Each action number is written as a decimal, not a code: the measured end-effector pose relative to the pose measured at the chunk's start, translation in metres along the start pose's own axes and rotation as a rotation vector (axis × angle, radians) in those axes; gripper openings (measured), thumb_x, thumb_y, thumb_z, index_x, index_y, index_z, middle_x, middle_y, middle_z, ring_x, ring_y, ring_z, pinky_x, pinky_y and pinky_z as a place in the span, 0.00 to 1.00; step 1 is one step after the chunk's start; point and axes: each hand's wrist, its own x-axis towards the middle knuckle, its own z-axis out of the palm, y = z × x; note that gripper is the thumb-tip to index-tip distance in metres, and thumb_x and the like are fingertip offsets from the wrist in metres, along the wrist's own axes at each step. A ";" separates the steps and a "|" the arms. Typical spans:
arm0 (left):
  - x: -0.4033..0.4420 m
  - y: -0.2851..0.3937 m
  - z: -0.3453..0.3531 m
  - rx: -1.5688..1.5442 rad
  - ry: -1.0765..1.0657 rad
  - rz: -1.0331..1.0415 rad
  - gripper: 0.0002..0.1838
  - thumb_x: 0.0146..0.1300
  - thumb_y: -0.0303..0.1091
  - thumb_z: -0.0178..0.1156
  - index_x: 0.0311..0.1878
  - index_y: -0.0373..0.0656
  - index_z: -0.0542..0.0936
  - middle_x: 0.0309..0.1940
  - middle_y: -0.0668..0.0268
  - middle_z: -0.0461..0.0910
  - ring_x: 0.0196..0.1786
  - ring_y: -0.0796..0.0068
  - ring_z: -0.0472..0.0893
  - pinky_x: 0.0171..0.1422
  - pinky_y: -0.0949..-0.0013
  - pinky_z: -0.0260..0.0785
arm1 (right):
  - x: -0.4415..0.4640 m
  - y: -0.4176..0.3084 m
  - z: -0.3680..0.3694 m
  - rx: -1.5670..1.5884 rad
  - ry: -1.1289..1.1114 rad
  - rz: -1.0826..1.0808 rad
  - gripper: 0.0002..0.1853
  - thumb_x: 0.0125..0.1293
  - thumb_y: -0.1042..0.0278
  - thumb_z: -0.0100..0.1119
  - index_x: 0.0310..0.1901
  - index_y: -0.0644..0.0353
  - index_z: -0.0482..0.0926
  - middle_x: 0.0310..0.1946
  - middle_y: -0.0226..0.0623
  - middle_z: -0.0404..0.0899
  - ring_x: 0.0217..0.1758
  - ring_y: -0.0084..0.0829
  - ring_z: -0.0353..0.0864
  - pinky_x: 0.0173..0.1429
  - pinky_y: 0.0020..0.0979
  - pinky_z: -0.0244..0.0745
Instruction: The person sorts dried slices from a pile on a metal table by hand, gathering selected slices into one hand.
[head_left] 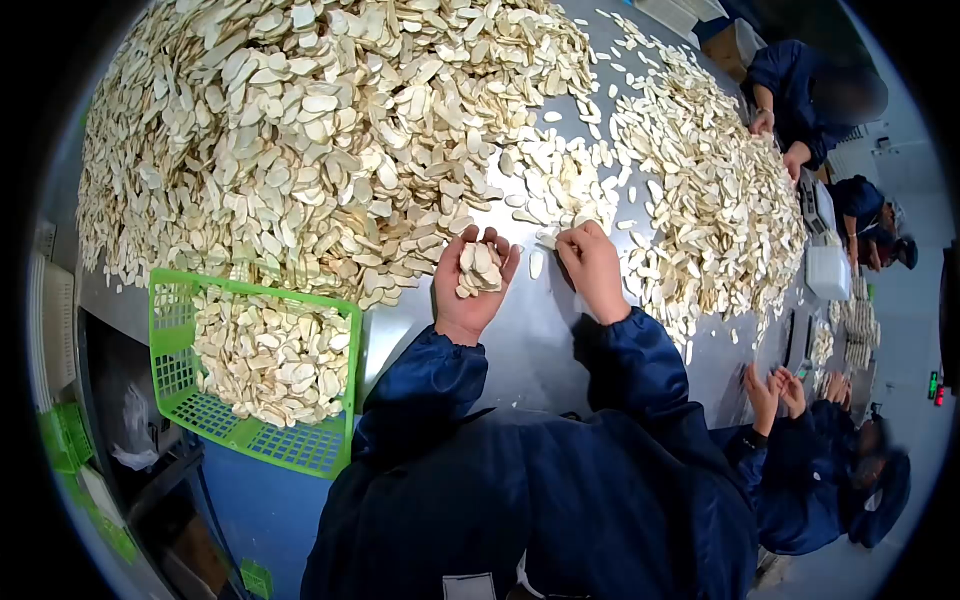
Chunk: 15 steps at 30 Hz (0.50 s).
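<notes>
My left hand (pixel 468 300) is turned palm up, its fingers curled around a small stack of pale oval slices (pixel 480 268) that look like dried root. To its right, my right hand (pixel 594 272) points down at the metal table (pixel 520 335), thumb and forefinger pinched at the end of one pale slice (pixel 546 240). A single loose slice (pixel 536 265) lies on the metal between my hands. Just beyond them is a small spread of slices (pixel 560 180).
A huge heap of slices (pixel 300 130) covers the table's far left. Another pile (pixel 710 190) lies to the right. At the near left edge, a green plastic basket (pixel 356 350) holds more slices. Co-workers in dark blue (pixel 800 490) work along the right side.
</notes>
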 end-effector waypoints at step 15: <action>-0.001 0.004 0.006 -0.009 0.026 0.069 0.11 0.70 0.39 0.50 0.44 0.46 0.78 0.46 0.64 0.78 0.50 0.67 0.75 0.43 0.67 0.69 | -0.013 -0.009 0.012 0.270 -0.231 0.262 0.07 0.56 0.75 0.62 0.32 0.65 0.73 0.20 0.35 0.73 0.22 0.29 0.72 0.28 0.28 0.67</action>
